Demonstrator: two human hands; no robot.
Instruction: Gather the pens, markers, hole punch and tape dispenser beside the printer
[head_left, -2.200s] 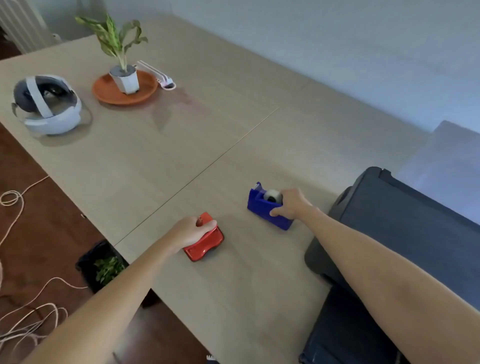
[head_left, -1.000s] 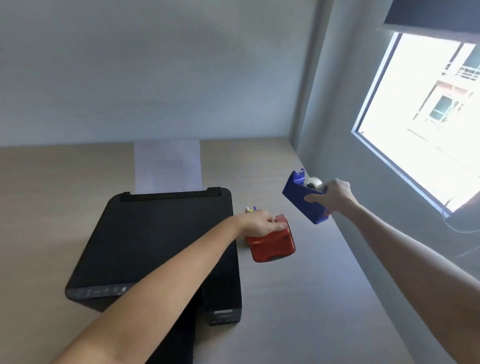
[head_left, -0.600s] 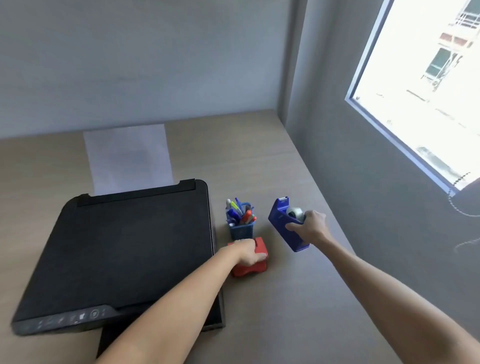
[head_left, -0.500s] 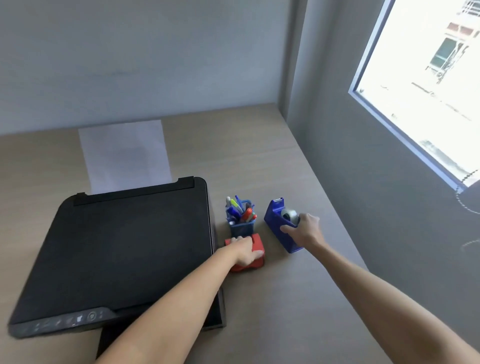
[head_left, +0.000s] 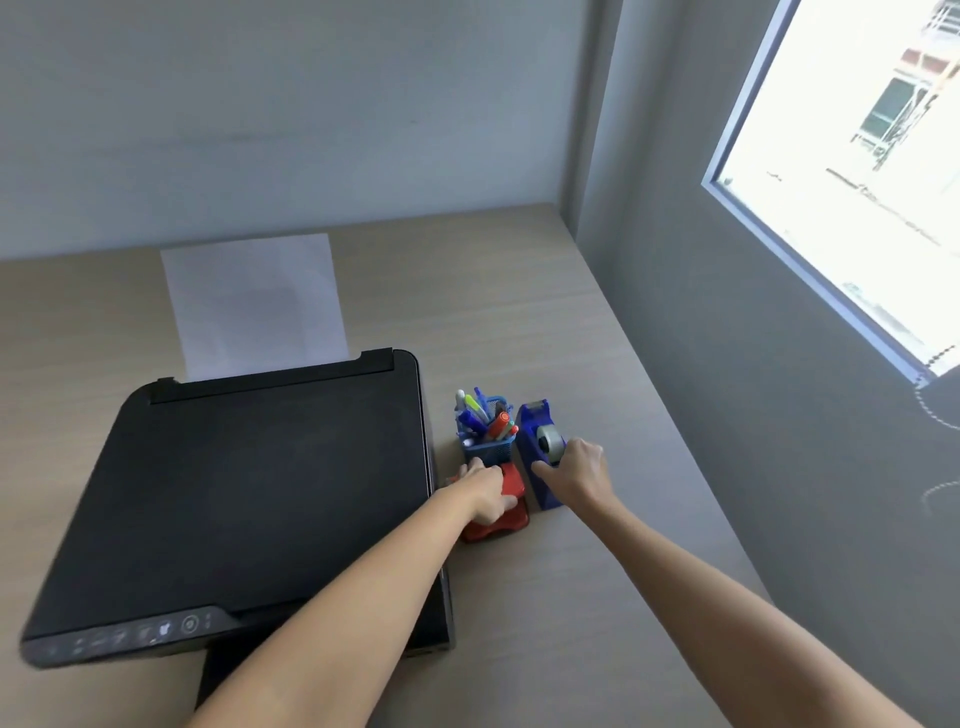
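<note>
Both hands down on the desk (head_left: 597, 322), R of the printer (head_left: 249, 493). We note the key relation: the hole punch (head_left: 501, 512) sits directly under the left hand (head_left: 485, 496), just in front of the pen cup (head_left: 485, 449), and looks to touch the cup's near wall; the punch's long axis appears to run roughly L–R, though much is hidden. Left hand is curled over the punch top, fingers closed round it. The tape dispenser (head_left: 537, 457) stands just R of cup, long axis running away from us; the right hand (head_left: 574, 475) lies at its near end, fingers wrapped on the body, thumb on the L face. Each hand is nearest its own item, no crossing needed. Containers: cup is blue mesh, upright, holds pens and markers (head_left: 485, 415), tips up, count unclear. We judge both items seated, approx. in place; what remains is to let go and lift clear w/o tipping the cup.
</note>
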